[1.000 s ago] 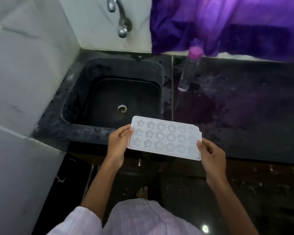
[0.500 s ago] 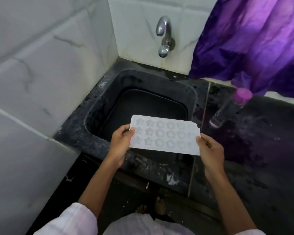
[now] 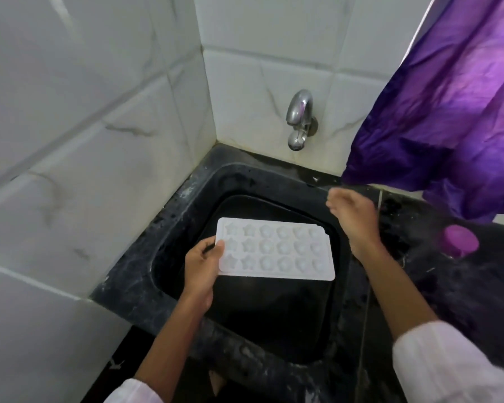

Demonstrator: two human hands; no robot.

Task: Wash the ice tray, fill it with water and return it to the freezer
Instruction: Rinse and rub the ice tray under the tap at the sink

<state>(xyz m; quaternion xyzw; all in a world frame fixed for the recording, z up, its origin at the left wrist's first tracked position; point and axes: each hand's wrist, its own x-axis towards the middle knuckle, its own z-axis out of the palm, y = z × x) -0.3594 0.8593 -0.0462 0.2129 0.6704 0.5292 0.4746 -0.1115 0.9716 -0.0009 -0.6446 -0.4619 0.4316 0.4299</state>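
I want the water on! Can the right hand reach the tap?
Probably yes. The right hand is empty and raised near the sink's back rim, with nothing between it and the tap. The curtain hangs aside.

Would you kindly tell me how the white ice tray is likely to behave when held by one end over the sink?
Probably fairly stiff: the ice tray extends flat though only the left hand grips one end. Likely light, since its cells look empty and one hand carries it. Once wet, the smooth plastic may turn slippery.
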